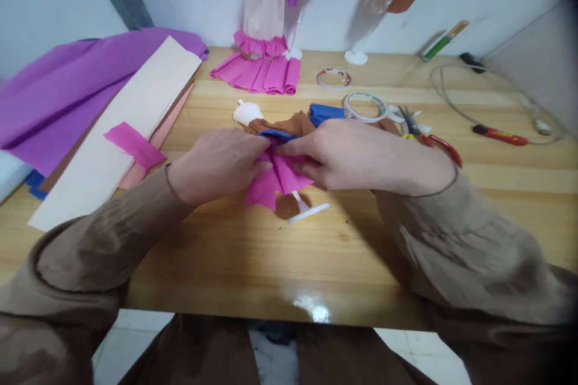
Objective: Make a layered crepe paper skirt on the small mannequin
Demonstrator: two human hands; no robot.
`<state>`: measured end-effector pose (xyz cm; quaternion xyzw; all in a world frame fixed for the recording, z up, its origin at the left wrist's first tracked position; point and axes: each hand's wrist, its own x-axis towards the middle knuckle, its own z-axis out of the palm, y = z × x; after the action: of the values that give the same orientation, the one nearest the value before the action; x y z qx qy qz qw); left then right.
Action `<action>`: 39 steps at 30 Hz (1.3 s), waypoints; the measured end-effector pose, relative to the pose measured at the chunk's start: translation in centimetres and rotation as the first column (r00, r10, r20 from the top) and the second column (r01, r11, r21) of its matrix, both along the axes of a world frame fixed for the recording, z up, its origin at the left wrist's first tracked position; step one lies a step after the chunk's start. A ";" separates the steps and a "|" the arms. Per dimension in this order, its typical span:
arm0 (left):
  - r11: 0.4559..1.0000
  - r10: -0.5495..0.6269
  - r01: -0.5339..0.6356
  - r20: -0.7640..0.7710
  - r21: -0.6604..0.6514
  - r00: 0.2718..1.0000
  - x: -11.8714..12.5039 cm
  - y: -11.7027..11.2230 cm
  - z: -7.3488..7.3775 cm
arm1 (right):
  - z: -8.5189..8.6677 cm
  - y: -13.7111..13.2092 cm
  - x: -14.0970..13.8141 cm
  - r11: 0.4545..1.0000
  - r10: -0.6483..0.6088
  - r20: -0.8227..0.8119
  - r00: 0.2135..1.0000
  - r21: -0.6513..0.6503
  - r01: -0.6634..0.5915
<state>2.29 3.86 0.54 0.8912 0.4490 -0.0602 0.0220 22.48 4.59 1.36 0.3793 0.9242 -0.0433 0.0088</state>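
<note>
A small white dress-form stand lies on its side on the table. Its bust (247, 112) points away from me, and its flat base (308, 213) shows nearer my side. Gathered brown crepe paper (293, 123) wraps its middle, with a strip of blue crepe paper (276, 133) just below. Pink crepe paper (282, 175) fans out under the blue. My left hand (221, 163) pinches the pink paper from the left, its fingertips by the blue edge. From the right, my right hand (336, 153) is closed on the same pink paper, with its index finger pressing near the blue strip.
Purple crepe paper (85, 81), a cream sheet (117, 132) and a pink strip (135, 144) lie at left. Tape rolls (365, 94), scissors (427, 132) and a red-handled tool with a cord (501, 135) are at right. Dressed stands (264, 6) and pleated pink paper (259, 75) are behind.
</note>
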 end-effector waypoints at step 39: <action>0.970 0.217 -0.236 0.233 0.057 0.948 0.7 0.7 -0.3 | -0.1 0.2 0.1 0.996 -0.025 0.105 0.994 -0.082 0.034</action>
<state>3.01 4.54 0.20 0.8350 0.5450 0.0628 0.0418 22.62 4.84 1.23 0.3941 0.9141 -0.0622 0.0719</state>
